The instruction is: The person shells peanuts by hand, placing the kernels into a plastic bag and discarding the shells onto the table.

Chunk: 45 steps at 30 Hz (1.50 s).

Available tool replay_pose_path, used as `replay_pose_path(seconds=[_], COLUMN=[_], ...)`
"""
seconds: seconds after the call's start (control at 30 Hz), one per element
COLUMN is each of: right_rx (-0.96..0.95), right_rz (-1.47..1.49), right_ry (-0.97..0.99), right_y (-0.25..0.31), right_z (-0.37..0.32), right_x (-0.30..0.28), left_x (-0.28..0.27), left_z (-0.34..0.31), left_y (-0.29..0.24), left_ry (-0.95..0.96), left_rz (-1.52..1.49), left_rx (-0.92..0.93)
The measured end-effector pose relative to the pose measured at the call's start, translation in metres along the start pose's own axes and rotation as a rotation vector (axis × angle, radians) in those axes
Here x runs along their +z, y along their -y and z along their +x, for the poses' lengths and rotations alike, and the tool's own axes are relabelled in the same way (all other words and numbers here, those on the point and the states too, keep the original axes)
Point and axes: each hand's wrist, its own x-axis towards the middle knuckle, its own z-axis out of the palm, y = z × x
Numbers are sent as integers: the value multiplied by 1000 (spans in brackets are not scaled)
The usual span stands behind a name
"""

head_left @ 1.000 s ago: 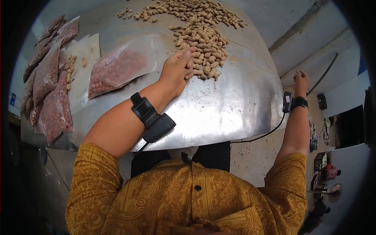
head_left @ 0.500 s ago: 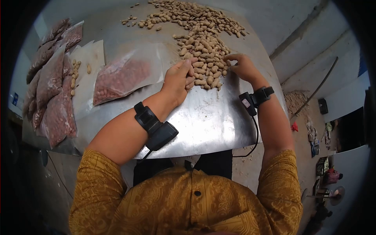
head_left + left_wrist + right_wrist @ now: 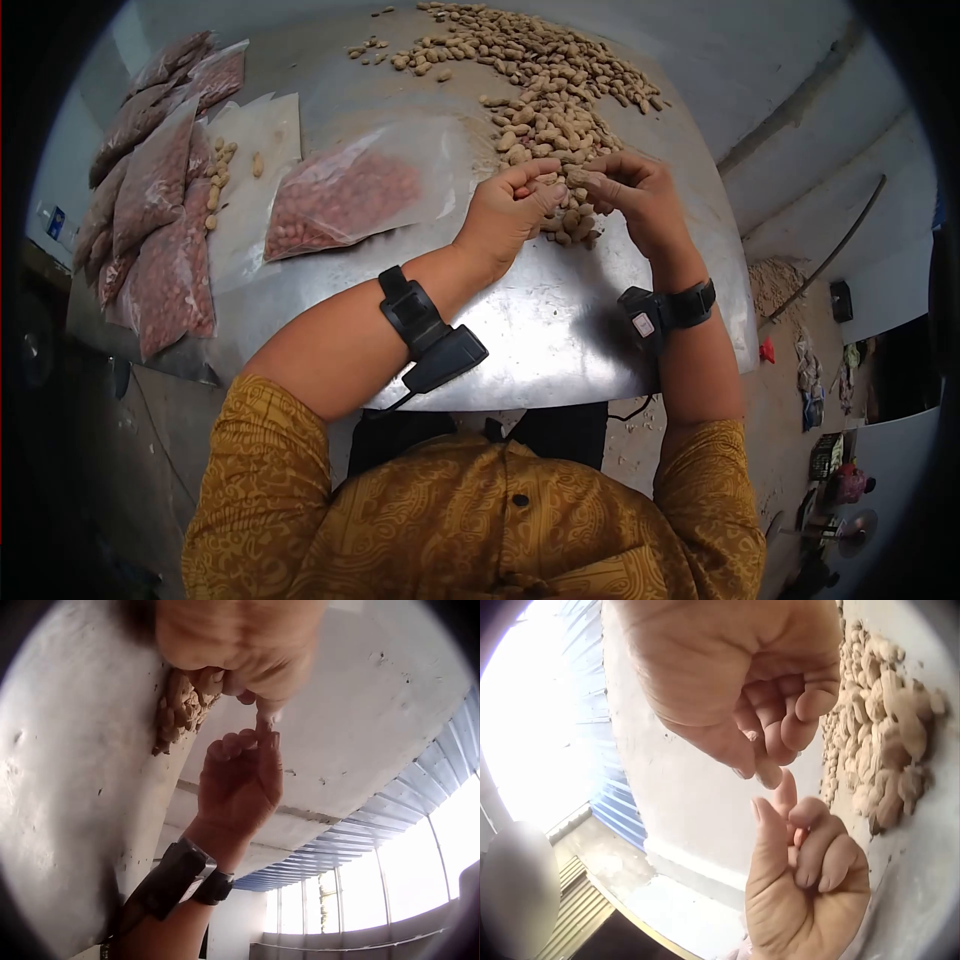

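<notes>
My right hand [image 3: 648,205] pinches an unshelled peanut [image 3: 767,772] between thumb and fingertips, over the near end of the peanut pile [image 3: 560,125]. Facing it, my left hand [image 3: 500,222] has its thumb and forefinger raised close to that peanut, while the other fingers curl in. A small reddish peanut kernel [image 3: 801,837] shows between these curled fingers. Just left of the left hand lies a clear plastic bag [image 3: 345,195] part filled with reddish kernels.
Several filled bags of kernels [image 3: 155,205] are stacked at the table's left. Beside them, a few peanuts [image 3: 216,180] rest on flat empty bags [image 3: 255,130]. The metal table [image 3: 540,340] has its near edge by my body. A wall [image 3: 760,70] rises behind.
My right hand has come in from beyond the table's right edge, reached the pile, and now pinches a peanut. My left hand has shifted slightly right, its thumb and forefinger opening toward the right hand.
</notes>
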Motion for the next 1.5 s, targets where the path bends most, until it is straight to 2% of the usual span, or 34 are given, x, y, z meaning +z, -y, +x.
replay_pose_path(seconds=[0.1, 0.3, 0.4, 0.5, 0.53, 0.7, 0.8, 0.87, 1.03, 1.23, 1.3, 1.43, 1.5], right_rx=[8, -48, -87, -177, -150, -75, -170, -153, -132, -140, -125, -113, -129], right_rz=[25, 387, 226, 268, 260, 222, 114, 75, 49, -12, 58, 6, 1], right_ry=[-2, -41, -57, -42, -32, -25, -29, -43, -59, -73, -84, -103, -83], right_y=[-6, -18, -19, -20, -20, -12, -18, -16, -20, -22, -21, -18, -15], right_z=[-5, -13, -14, -16, -17, -21, -21, -21, -22, -22, -22, -18, -20], right_x=[9, 22, 22, 21, 21, 30, 33, 33, 34, 33, 36, 37, 38], left_x=[3, 7, 6, 3, 2, 11, 14, 12, 16, 17, 19, 13, 9], left_z=[0, -1, -2, -1, 0, -6, -5, -2, -10, -11, -10, -6, -4], left_y=[2, 2, 4, 5, 6, 0, 7, 14, 6, 6, 4, 3, 1], left_ry=[37, 59, 92, 38, 2, 131, 132, 114, 93, 77, 78, 57, 22], left_rz=[138, 169, 218, 203, 182, 104, 129, 141, 192, 197, 106, -31, 5], left_rx=[36, 42, 51, 34, 27, 47, 112, 139, 59, 54, 34, -50, -58])
